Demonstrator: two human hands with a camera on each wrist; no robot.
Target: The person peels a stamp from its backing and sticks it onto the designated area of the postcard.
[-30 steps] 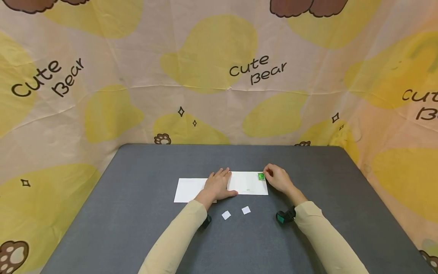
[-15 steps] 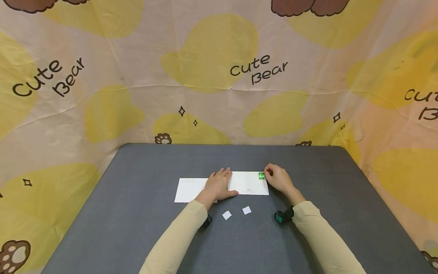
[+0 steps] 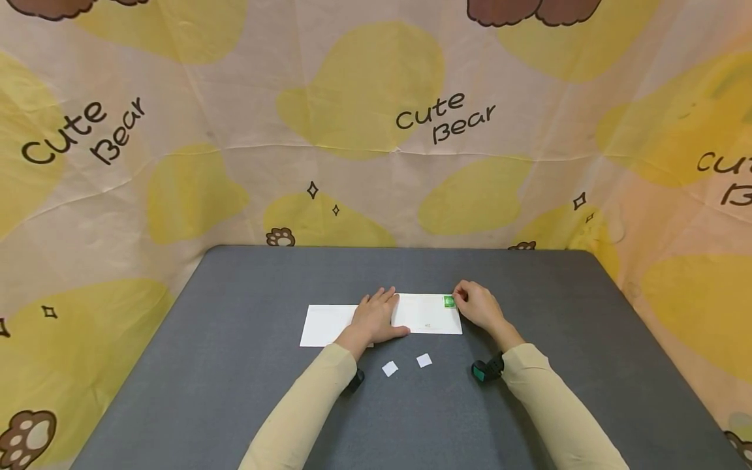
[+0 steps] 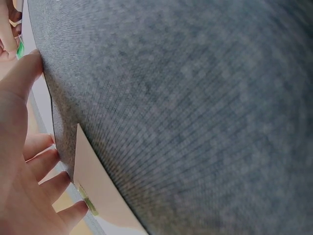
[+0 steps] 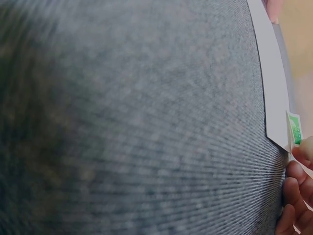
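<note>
A white envelope (image 3: 425, 314) lies in the middle of the table. My left hand (image 3: 373, 318) rests on its left end with the fingers spread and straight. At the envelope's upper right corner is a green stamp (image 3: 449, 301). My right hand (image 3: 478, 307) pinches the stamp's edge between thumb and finger, and in the right wrist view the stamp (image 5: 295, 129) stands tilted up from the paper. A second white envelope (image 3: 327, 325) lies to the left, partly under my left hand; a yellowish-green stamp (image 4: 89, 199) shows on it in the left wrist view.
Two small white paper squares lie on the grey table (image 3: 264, 391) below the envelopes: a left square (image 3: 390, 369) and a right square (image 3: 424, 360). A printed cloth (image 3: 352, 130) hangs behind the table's far edge.
Hardly anything differs. Both hands and the envelopes hold their places; my right wrist has shifted very slightly left, and the head view has moved a little.
</note>
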